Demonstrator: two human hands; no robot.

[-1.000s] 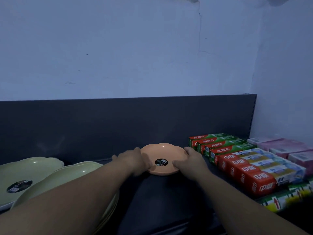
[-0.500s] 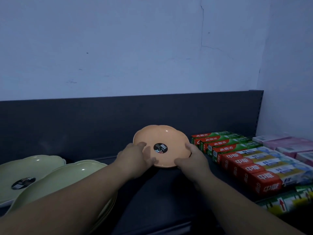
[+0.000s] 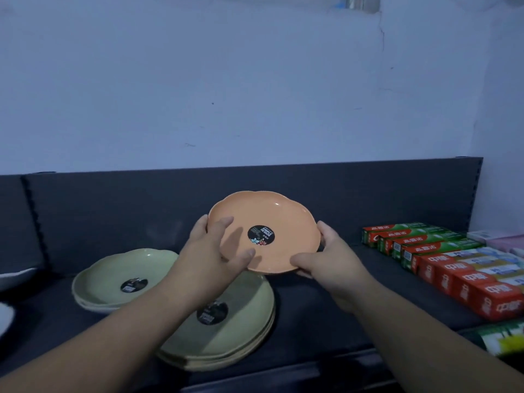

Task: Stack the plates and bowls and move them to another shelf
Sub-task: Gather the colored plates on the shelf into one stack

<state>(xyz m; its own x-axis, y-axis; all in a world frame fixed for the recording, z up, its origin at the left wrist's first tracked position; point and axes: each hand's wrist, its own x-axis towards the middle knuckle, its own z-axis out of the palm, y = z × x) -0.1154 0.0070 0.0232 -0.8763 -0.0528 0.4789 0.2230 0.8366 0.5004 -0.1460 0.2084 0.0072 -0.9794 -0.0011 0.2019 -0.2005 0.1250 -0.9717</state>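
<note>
Your left grip (image 3: 211, 256) holds the left side of the orange scallop-edged plastic plate (image 3: 275, 217): the thumb and one finger lie on its inner face, and the other fingers go behind the rim. Your right grip (image 3: 337, 265) holds the opposite side, with the thumb along the lower rim and the fingers curled round the right edge. Both grips are closed on the plate, and nothing else is in them.

The plate is off the shelf, tilted so its face turns toward you. A round black sticker (image 3: 261, 235) sits at its centre. Its lower rim shows just over the far edge of the nearer stack of pale green scalloped plates (image 3: 249, 296), which rests on the dark shelf (image 3: 312, 307) under your left forearm. You cannot tell whether the orange plate touches that stack.

A second stack of pale green plates (image 3: 113, 268) sits further left and back, close beside the first. The edge of a white dish (image 3: 17, 276) shows at the far left.

To your right, well apart from the plates, lie rows of green-and-red toothpaste cartons (image 3: 419, 239), red-and-blue cartons (image 3: 467, 276) nearer you, and pink boxes (image 3: 507, 242) by the side wall. A dark back panel (image 3: 113, 199) rises behind the shelf, with a pale painted wall (image 3: 226, 80) above it.
</note>
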